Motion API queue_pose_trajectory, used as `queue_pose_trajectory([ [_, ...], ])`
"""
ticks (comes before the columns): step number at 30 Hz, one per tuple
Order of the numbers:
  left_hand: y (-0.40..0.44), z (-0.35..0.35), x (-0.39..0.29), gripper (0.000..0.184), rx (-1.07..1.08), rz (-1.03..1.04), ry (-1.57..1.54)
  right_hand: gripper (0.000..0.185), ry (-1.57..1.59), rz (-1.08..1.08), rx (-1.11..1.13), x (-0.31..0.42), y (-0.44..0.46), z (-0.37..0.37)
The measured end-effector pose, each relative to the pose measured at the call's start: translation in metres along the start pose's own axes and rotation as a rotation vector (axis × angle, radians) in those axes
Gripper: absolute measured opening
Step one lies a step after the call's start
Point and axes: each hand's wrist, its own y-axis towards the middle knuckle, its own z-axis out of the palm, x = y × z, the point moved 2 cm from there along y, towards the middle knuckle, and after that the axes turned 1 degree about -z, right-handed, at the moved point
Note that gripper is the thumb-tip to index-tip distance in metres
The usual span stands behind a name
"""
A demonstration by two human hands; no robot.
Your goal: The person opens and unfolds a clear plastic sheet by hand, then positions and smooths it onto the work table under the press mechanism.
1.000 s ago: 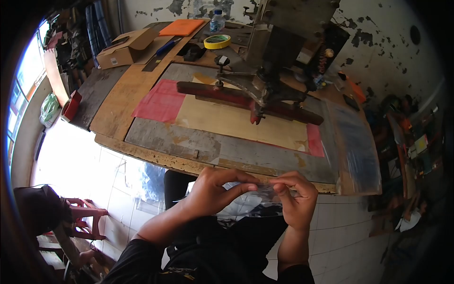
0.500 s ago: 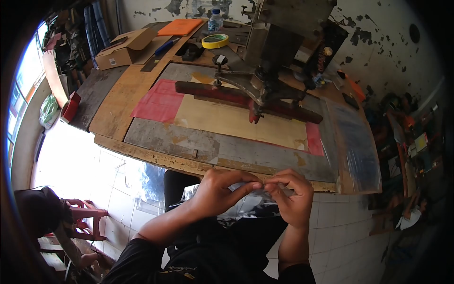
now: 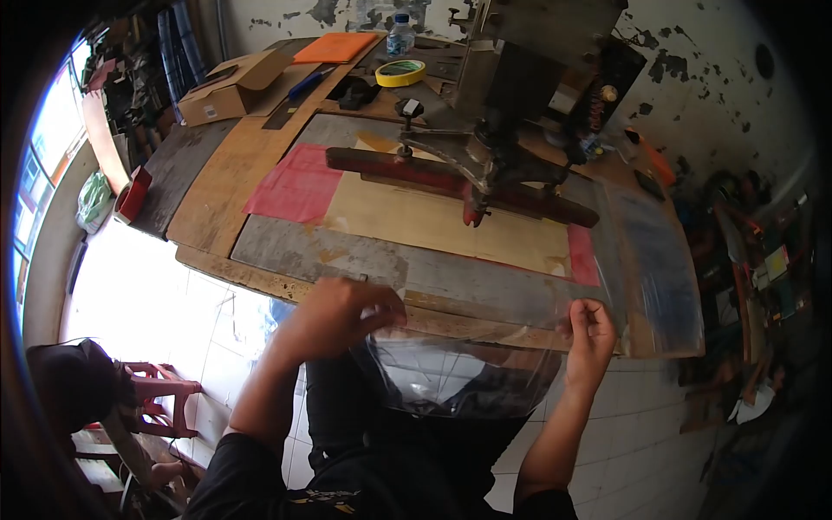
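A clear plastic sheet (image 3: 472, 377) hangs between my two hands, in front of the workbench's near edge. My right hand (image 3: 593, 336) pinches its right side between thumb and fingers. At the sheet's upper left is my left hand (image 3: 342, 314), its fingers curled around the edge and slightly blurred. Behind the sheet lies a grey metal plate (image 3: 316, 260) carrying a cream-coloured board (image 3: 416, 212) with pink pieces (image 3: 295, 184) at its ends. A heavy press head with a long bar (image 3: 520, 201) stands over that board.
On the workbench (image 3: 204, 204) are a cardboard box (image 3: 230, 91), a yellow tape roll (image 3: 400, 73), a water bottle (image 3: 400, 36) and an orange folder (image 3: 335, 48). Clear film (image 3: 663, 269) covers its right end. A red stool (image 3: 165, 399) and another person (image 3: 78, 390) are at lower left.
My hands have moved apart, the left one leftward and up, the right one rightward. The plastic sheet, bunched between them before, is now spread out. The view has shifted slightly.
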Motion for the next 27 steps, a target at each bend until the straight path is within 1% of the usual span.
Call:
queue_pose_trajectory([
  [1, 0.007, -0.003, 0.003, 0.013, -0.001, -0.002, 0.001, 0.015, -0.017, 0.019, 0.001, -0.006, 0.001, -0.001],
  [3, 0.025, -0.01, 0.008, 0.014, -0.157, 0.034, 0.115, 0.015, -0.054, -0.005, -0.015, -0.009, 0.004, 0.008],
  [4, 0.034, -0.016, 0.006, 0.019, -0.148, -0.027, 0.093, 0.016, -0.092, -0.03, -0.032, -0.011, 0.005, 0.011],
  [5, 0.042, -0.013, 0.011, 0.019, -0.145, -0.025, 0.093, 0.016, -0.093, -0.03, -0.035, -0.019, 0.007, 0.01],
  [7, 0.058, 0.001, 0.03, 0.027, -0.18, 0.006, 0.082, 0.019, -0.385, -0.114, -0.038, -0.034, 0.011, 0.006],
  [8, 0.062, 0.007, 0.036, 0.031, -0.123, -0.022, 0.042, 0.02, -0.545, -0.101, -0.028, -0.034, 0.011, 0.004],
  [9, 0.064, 0.012, 0.038, 0.031, -0.122, -0.022, 0.041, 0.02, -0.545, -0.099, -0.028, -0.035, 0.011, 0.003],
  [11, 0.065, 0.021, 0.04, 0.029, -0.132, 0.054, 0.138, 0.022, -0.743, -0.212, 0.041, -0.028, 0.01, 0.004],
  [12, 0.064, 0.026, 0.038, 0.026, -0.141, 0.059, 0.189, 0.022, -0.745, -0.206, 0.043, -0.025, 0.01, 0.007],
  [13, 0.064, 0.028, 0.039, 0.026, -0.135, 0.056, 0.186, 0.024, -0.816, -0.34, 0.01, -0.018, 0.01, 0.013],
  [14, 0.063, 0.03, 0.038, 0.025, -0.164, 0.094, 0.25, 0.027, -0.885, -0.474, -0.023, -0.012, 0.009, 0.017],
  [15, 0.063, 0.03, 0.038, 0.024, -0.193, 0.133, 0.316, 0.027, -0.886, -0.467, -0.021, -0.011, 0.011, 0.016],
  [17, 0.064, 0.032, 0.039, 0.022, -0.19, 0.128, 0.324, 0.038, -0.974, -0.621, 0.23, -0.012, 0.016, 0.014],
  [18, 0.065, 0.032, 0.04, 0.019, -0.192, 0.126, 0.334, 0.038, -0.972, -0.619, 0.233, -0.014, 0.018, 0.011],
  [20, 0.067, 0.032, 0.044, 0.016, -0.195, 0.139, 0.332, 0.043, -0.884, -0.494, 0.431, -0.023, 0.021, 0.009],
  [23, 0.07, 0.031, 0.046, 0.012, -0.181, 0.142, 0.345, 0.04, -0.911, -0.506, 0.485, -0.023, 0.023, 0.007],
  [27, 0.073, 0.034, 0.049, 0.008, -0.18, 0.136, 0.394, 0.041, -0.934, -0.482, 0.52, -0.014, 0.016, 0.009],
])
